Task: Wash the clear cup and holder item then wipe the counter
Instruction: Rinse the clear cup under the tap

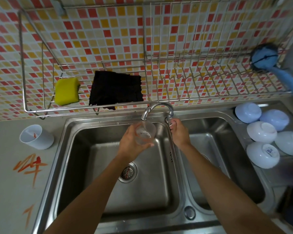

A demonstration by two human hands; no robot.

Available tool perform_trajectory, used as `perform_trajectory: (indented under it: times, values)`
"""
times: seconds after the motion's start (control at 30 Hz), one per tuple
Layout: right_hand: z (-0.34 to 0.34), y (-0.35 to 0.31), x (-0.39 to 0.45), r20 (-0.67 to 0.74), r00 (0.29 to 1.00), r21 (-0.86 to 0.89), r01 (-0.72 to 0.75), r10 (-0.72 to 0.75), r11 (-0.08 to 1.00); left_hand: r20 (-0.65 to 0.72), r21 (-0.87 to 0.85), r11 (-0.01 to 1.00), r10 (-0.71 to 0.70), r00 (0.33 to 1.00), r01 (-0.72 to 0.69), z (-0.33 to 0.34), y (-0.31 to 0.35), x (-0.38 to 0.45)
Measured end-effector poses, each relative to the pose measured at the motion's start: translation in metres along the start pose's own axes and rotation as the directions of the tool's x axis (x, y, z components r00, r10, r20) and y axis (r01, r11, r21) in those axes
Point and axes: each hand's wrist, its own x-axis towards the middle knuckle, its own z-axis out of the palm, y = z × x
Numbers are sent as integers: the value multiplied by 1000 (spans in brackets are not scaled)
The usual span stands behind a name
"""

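My left hand grips the clear cup and holds it over the left sink basin, right under the faucet spout. Water runs from the spout into the cup. My right hand is closed around the faucet handle at the divider between the basins. The white holder stands upright on the grey counter left of the sink, with a red smear inside. Orange-red scribbles mark the counter in front of it.
A wire rack on the tiled wall holds a yellow sponge, a black cloth and a blue brush. Several white bowls lie upside down on the drainboard at the right. The right basin lies beside my right forearm.
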Motion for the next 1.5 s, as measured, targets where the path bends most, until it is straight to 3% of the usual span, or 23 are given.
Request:
perform_trajectory:
  times: [0.07,0.17,0.27,0.4,0.53,0.83,1.03,1.23,1.37,1.5]
  values:
    - [-2,2,-9,-40,999,0,-15,15,1000,-58,-40,999,-27,998,24,-1,-1,0]
    - [6,26,-37,-90,995,-140,-51,39,989,-140,-64,998,-32,990,23,1,-2,-1]
    - [21,61,-76,1,997,-402,76,-82,912,-35,-6,1000,8,999,-8,5,3,0]
    - [33,86,-117,82,993,-579,113,-81,807,-66,-43,999,-21,998,18,13,9,6]
    - [35,87,-119,74,990,-604,137,-116,785,-32,-3,999,43,999,-44,22,12,5]
    - [36,83,-124,128,964,-698,255,-233,669,-92,-43,999,19,996,-23,23,6,-3]
    - [38,83,-121,89,966,-679,238,-244,695,-121,-16,1000,16,993,-18,25,-10,-12]
    - [40,85,-121,65,956,-660,257,-287,706,-112,291,957,30,993,4,42,-47,-24]
    - [40,84,-122,47,951,-656,261,-306,709,-21,297,954,-47,999,51,40,-61,-37]
    - [42,86,-123,67,945,-654,283,-319,702,20,442,894,-92,996,74,42,-72,-46]
